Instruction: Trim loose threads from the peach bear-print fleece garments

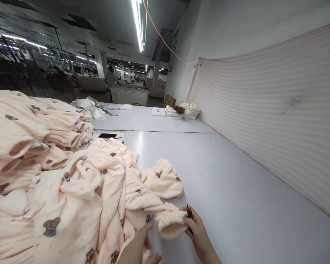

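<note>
A pale pink fleece garment (79, 205) printed with small brown bears lies bunched on the white table. One sleeve reaches to the right, its cuff (172, 224) opening towards me. My right hand (197, 231) is closed around a pair of dark thread snips (189, 211), blades pointing up, and its fingertips touch the cuff's right edge. My left hand (139, 245) is just left of the cuff, beside the garment, fingers apart and partly cut off by the lower frame edge. A second sleeve (163, 178) rests behind the first.
A heap of similar pink garments (19, 124) rises on the left. Behind lie a black phone (107, 135), a white bundle (89, 106) and folded cloth stacks (191, 110). Striped fabric (264, 106) covers the right wall along the table (236, 205). A person (110, 77) stands far off.
</note>
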A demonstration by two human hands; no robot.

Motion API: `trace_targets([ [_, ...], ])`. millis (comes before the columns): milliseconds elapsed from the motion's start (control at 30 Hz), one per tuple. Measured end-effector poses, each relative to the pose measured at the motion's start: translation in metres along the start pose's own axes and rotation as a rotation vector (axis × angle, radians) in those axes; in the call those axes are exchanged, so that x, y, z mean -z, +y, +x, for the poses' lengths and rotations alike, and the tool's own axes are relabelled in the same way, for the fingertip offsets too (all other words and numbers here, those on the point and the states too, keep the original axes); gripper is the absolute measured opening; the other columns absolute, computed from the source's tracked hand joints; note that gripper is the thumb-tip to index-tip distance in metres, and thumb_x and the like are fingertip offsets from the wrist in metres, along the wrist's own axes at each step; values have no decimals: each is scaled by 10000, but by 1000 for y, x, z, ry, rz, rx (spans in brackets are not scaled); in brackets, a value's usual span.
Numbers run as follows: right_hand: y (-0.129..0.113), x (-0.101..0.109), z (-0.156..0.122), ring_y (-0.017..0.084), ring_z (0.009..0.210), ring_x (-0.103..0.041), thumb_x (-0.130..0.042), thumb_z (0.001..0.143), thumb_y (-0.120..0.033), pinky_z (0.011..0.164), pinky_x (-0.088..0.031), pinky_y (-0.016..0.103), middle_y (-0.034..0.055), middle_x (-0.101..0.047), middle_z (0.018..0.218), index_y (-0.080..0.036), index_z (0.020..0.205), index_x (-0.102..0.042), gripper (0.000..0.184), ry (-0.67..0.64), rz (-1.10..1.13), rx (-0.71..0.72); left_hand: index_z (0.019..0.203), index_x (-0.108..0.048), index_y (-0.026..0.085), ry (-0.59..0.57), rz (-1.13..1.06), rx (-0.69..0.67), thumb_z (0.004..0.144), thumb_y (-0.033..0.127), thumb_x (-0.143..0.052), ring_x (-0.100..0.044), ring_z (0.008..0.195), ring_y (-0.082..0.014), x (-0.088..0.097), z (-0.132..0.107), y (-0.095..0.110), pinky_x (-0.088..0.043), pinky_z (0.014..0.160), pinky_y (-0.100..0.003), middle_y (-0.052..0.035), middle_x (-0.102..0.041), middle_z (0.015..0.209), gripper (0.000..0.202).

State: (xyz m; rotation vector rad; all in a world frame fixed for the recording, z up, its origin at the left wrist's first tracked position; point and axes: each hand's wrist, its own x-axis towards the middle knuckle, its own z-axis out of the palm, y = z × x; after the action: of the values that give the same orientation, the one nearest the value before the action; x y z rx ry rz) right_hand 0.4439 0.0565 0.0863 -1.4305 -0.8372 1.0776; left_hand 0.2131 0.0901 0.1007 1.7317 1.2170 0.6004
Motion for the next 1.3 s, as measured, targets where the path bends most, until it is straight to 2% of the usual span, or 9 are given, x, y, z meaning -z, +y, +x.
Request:
trace_targets([
  [100,-13,-6,-10,134,693,-554,-568,776,-304,607,-445,210,-19,-572,774,-215,942,-584,189,-83,-5,68,1111,-599,211,189,-56,-120,726,268,-601,-566,993,-298,-27,14,23,-415,858,-362,-113,-628,1076,389],
  [267,-17,-13,-22,129,572,-547,-606,792,-449,542,-425,206,-47,-573,679,-236,1117,-506,402,-47,-158,193,943,-674,221,283,-153,-153,762,245,-575,-572,958,-306,-26,23,34,-423,857,-387,-120,-667,963,208],
  [500,-40,-26,3,145,635,-633,-585,823,-327,558,-492,216,46,-677,947,-203,1029,-562,241,135,-430,289,1014,-684,186,-249,-803,199,766,281,-564,-601,973,-273,-4,28,57,-408,946,-396,-50,-711,980,292],
  [667,-57,-31,10,180,805,-658,-515,780,-159,683,-518,243,33,-647,921,-226,1104,-603,343,37,-700,436,956,-670,212,53,-368,50,851,396,-522,-565,980,-266,-1,37,51,-396,907,-345,-62,-676,982,258],
  [767,-62,-30,4,154,767,-675,-490,756,-124,638,-519,233,65,-567,1184,-280,1292,-515,558,-47,-818,504,909,-680,221,-20,-149,-110,877,360,-498,-578,909,-244,6,41,53,-421,815,-303,-68,-648,912,232],
  [933,-64,-27,9,147,590,-570,-499,804,-209,542,-416,212,-11,-595,642,-210,727,-594,121,-56,-875,418,839,-636,220,227,-51,-133,834,345,-573,-577,865,-229,16,31,59,-406,785,-277,-54,-635,860,140],
  [1000,-57,-32,9,126,498,-477,-496,842,-315,480,-354,205,-36,-507,518,-218,584,-455,279,77,-872,335,713,-597,216,248,-45,-42,823,386,-572,-572,737,-210,10,18,54,-397,702,-263,-29,-621,722,203],
  [1100,-40,-47,0,114,471,-416,-503,830,-367,452,-322,202,-46,-467,487,-228,552,-379,334,137,-827,321,763,-610,218,111,-155,93,750,387,-632,-544,624,-180,-9,0,44,-387,618,-247,-5,-643,703,172],
  [1300,-19,-69,-13,131,463,-473,-442,885,-448,466,-380,213,-31,-513,507,-229,603,-459,357,94,-729,359,906,-605,185,155,-854,287,664,354,-705,-631,820,-234,-29,11,31,-462,767,-311,-35,-691,822,312],
])
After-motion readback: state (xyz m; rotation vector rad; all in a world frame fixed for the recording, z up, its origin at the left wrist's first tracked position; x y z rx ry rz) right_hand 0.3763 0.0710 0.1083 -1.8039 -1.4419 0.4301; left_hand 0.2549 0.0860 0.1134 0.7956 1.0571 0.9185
